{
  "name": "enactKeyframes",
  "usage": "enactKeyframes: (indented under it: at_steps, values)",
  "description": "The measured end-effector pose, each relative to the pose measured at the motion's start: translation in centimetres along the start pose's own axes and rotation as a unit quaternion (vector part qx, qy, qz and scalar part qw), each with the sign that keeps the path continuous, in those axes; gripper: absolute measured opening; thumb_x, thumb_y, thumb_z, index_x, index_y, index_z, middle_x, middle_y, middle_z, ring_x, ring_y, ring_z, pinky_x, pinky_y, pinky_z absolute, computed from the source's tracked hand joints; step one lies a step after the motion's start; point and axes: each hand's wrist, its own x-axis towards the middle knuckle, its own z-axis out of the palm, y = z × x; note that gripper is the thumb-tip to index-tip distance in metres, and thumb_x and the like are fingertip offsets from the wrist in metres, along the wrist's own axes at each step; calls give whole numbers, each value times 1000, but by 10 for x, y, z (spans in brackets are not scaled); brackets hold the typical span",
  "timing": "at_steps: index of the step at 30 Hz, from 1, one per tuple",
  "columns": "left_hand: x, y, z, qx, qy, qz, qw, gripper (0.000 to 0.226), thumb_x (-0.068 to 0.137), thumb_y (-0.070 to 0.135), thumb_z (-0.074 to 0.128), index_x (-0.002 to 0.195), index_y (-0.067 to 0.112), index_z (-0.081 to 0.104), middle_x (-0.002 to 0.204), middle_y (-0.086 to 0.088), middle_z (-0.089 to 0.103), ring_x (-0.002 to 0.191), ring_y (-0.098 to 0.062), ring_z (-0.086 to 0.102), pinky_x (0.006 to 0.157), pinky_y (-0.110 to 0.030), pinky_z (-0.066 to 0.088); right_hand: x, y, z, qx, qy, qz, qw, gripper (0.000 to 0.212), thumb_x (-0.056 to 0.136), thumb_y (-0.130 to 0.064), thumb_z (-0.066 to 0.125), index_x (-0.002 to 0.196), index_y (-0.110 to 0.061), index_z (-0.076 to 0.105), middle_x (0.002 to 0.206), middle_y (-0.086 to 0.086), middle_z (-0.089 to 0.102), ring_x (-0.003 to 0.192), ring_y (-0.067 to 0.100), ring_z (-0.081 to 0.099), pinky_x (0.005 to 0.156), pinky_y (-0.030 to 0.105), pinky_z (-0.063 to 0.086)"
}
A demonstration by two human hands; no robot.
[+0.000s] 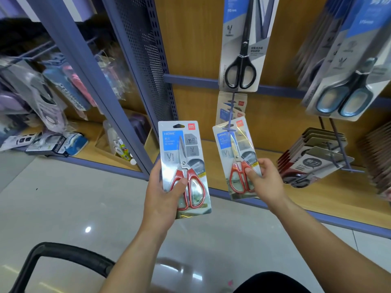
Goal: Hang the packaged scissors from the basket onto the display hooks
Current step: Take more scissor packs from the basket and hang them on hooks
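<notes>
At the display wall, my left hand [163, 195] grips one red-handled scissors pack [184, 157] upright, thumb across its front, left of the blue hook [231, 123]. My right hand [265, 182] pinches a second pack [236, 153] near its lower edge, its top meeting the hook's tip, before the hung packs [231, 104].

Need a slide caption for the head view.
Left hand grips one red-handled scissors pack; right hand holds a second pack at the blue display hook.
</notes>
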Motion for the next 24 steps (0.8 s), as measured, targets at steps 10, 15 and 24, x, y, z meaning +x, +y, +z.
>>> enactKeyframes:
  at_steps: [10,15,24]
  values:
    - [2,0,1,0,-20,6,1000,52,95,8,69,126,48,55,108,13,76,93,-7,76,61,-25,61,58,-38,17,-95,53,21,994,41,99,-39,64,129,-12,54,93,-7,62,103,25,64,85,34,48]
    - [4,-5,-1,18,-28,-1,999,50,94,11,71,118,51,56,110,15,75,98,-9,75,71,-30,64,28,-33,8,-80,23,-2,996,21,99,-23,64,117,-13,61,94,-4,65,86,19,62,70,30,45]
    - [-4,-5,9,35,-71,11,997,54,88,14,81,122,45,53,109,6,78,100,-21,76,86,-45,62,-57,-71,21,54,-274,-11,960,34,87,-5,79,112,-12,57,100,15,76,81,26,73,69,44,60]
